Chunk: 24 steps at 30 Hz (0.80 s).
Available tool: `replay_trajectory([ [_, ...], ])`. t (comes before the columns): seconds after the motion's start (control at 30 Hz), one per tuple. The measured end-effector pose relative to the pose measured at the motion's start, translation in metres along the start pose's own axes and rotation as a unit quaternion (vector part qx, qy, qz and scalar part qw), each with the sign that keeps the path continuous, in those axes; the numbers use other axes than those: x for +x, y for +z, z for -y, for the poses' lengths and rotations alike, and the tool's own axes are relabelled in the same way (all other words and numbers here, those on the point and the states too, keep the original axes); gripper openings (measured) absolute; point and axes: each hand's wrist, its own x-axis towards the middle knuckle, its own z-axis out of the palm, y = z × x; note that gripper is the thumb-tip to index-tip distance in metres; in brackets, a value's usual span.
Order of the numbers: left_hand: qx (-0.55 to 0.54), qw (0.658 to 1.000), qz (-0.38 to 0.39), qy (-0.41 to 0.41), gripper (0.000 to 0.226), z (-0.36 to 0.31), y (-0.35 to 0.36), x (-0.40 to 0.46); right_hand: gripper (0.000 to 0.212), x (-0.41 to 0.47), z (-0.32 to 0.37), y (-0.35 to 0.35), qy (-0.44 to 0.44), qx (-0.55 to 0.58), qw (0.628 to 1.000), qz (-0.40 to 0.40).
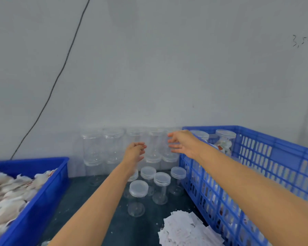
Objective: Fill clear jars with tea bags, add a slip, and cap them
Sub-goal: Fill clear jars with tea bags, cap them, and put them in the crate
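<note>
Reaching from the head view, I have both hands stretched toward the stacked clear jars against the wall. My left hand has its fingers loosely curled with nothing in them, and my right hand is spread wide, fingers apart; neither grip holds a jar yet, and the jar between them sits in the upper tier, resting on the jars beneath.

That stack is my worry. The jars are light and slick, I judge, so a one-sided nudge from either palm could tip the upper tier onto the capped jars standing on the tabletop below my left wrist. My right forearm passes just beside the rim of the slatted blue crate, where a filled jar stands; a careless pull back could catch that rim.

Tea bags wait in the solid blue bin on my left, and the paper slips lie near the crate, close enough for a falling jar to scatter them.
</note>
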Motion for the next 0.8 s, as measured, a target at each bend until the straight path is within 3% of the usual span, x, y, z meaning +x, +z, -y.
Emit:
replay_trajectory([
  [0.3,0.147,0.987,-0.047,0.05,0.026,0.081,-0.065,-0.002,0.03,0.008,-0.09,0.065,0.108,-0.065,0.99,0.069],
  [0.47,0.13,0.99,-0.029,0.055,0.028,0.117,-0.078,-0.015,0.035,0.008,-0.125,0.095,0.063,-0.187,0.974,0.115],
  [0.63,0.095,0.994,-0.027,0.047,0.023,0.132,-0.08,-0.025,0.073,0.004,-0.144,0.112,-0.011,-0.294,0.947,0.133],
  [0.8,0.09,0.995,-0.02,0.043,0.017,0.123,-0.087,-0.03,0.074,-0.001,-0.138,0.111,-0.028,-0.313,0.943,0.108],
])
